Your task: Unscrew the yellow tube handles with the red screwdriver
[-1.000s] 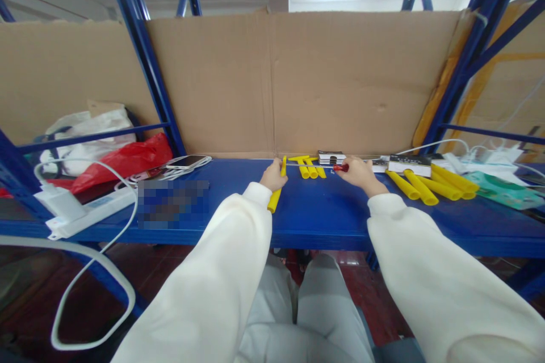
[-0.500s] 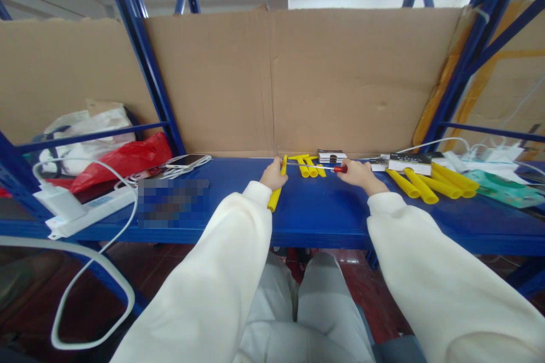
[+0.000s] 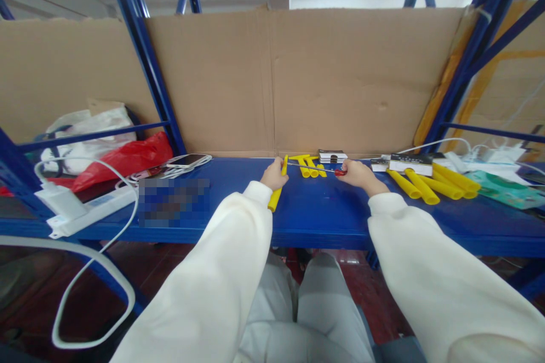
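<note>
right hand [image 3: 359, 174] grips red-handled tool [image 3: 339, 172], shaft pointing to 9 o'clock | left hand [image 3: 273, 174] closed round yellow tube [image 3: 276, 197] at right hand's 9 o'clock | loose yellow tubes [image 3: 419, 184] at right hand's 3 o'clock

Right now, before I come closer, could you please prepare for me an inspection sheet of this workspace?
Surface: blue tabletop; a blurred patch hides its left part.
Job's things: yellow tube and red-handled tool, its thin metal shaft pointing toward the tube; contact unclear. Other yellow tubes lie between the hands and at right.
Clutter: phone and red bag at left, green packet at right.
Left grip: closed on the yellow tube.
Right grip: closed on the red handle.
Cables: white cable loops below the tabletop's left front edge.
Surroundings: cardboard panel behind, blue posts.
</note>
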Tool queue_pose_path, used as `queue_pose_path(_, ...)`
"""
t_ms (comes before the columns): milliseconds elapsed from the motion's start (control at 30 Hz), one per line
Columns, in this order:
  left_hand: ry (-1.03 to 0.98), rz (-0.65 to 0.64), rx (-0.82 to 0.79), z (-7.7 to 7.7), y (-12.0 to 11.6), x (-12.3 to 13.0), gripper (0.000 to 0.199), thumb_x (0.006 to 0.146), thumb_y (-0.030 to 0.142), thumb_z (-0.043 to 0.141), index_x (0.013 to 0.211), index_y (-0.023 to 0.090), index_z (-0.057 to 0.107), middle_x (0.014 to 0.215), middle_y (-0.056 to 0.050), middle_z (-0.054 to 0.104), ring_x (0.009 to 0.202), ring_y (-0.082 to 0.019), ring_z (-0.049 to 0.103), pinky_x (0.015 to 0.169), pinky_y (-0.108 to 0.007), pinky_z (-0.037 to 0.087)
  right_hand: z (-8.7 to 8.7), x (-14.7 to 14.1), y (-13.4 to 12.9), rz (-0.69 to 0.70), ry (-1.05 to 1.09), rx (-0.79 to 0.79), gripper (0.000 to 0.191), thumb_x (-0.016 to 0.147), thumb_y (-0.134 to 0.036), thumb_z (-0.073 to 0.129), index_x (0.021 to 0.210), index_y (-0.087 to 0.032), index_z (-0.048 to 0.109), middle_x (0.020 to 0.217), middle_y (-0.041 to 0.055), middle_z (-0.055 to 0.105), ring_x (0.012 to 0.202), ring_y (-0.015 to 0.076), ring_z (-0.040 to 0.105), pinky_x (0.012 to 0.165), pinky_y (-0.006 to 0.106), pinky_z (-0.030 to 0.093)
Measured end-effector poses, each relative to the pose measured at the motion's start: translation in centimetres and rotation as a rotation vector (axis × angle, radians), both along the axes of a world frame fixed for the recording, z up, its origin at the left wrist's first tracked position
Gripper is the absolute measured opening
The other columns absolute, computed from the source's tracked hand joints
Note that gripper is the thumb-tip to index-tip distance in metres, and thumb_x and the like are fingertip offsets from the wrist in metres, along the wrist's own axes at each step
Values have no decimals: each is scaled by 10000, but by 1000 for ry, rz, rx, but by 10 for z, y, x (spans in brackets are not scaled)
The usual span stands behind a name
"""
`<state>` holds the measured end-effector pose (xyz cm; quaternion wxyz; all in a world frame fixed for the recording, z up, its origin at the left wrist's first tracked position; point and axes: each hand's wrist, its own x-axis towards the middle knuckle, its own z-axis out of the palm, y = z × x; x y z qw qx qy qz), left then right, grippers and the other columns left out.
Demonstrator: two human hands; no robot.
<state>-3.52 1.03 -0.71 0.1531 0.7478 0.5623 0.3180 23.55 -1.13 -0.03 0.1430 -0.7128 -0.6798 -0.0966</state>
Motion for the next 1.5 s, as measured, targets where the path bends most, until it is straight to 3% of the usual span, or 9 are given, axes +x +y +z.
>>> queue_pose_path(333, -2, 7, -17, 2, -2, 0, 383, 810, 82, 659, 1154, 190, 534, 1159, -120, 726, 929, -237, 758, 856, -343, 578, 3, -2, -2, 14, 4, -1, 226, 827, -328, 571, 964, -223, 717, 991, 96, 776, 997, 299, 696, 904, 400, 432)
queue_pose_path(600, -17, 6, -12, 0, 0, -1, 400, 787, 84, 678, 1142, 203, 535, 1132, -106, 733, 926, -236, 756, 858, -341, 573, -1, -5, -1, 47, -18, 16, 147, 799, -264, 615, 936, -228, 654, 892, 93, 761, 866, 268, 694, 736, 312, 427)
queue_pose_path(867, -7, 12, -20, 2, -4, 0, 391, 803, 87, 664, 1160, 192, 546, 1069, -98, 750, 935, -244, 758, 860, -340, 569, 3, -7, -2, 25, -10, -6, 167, 820, -283, 586, 922, -211, 698, 1004, 103, 777, 976, 287, 698, 870, 367, 443)
queue_pose_path(1100, 5, 9, -27, 3, -5, 1, 386, 820, 92, 657, 1176, 184, 538, 1138, -123, 736, 942, -243, 758, 864, -339, 568, 0, -5, -1, 45, -29, -5, 159, 800, -268, 627, 934, -211, 692, 920, 101, 770, 873, 258, 705, 703, 289, 435)
queue_pose_path(1333, 1, 10, -19, 2, -3, 1, 378, 809, 92, 662, 1153, 190, 539, 1185, -130, 723, 953, -240, 755, 871, -339, 569, 0, -4, -1, 48, -20, -26, 157, 820, -269, 589, 904, -228, 716, 980, 80, 780, 960, 274, 702, 820, 342, 459)
queue_pose_path(1500, 0, 6, -13, 1, -3, 0, 384, 801, 96, 669, 1147, 201, 540, 1123, -104, 735, 954, -239, 753, 870, -332, 566, -2, -1, 2, 76, 8, 5, 119, 775, -232, 636, 882, -231, 687, 888, 67, 765, 835, 235, 691, 688, 278, 439)
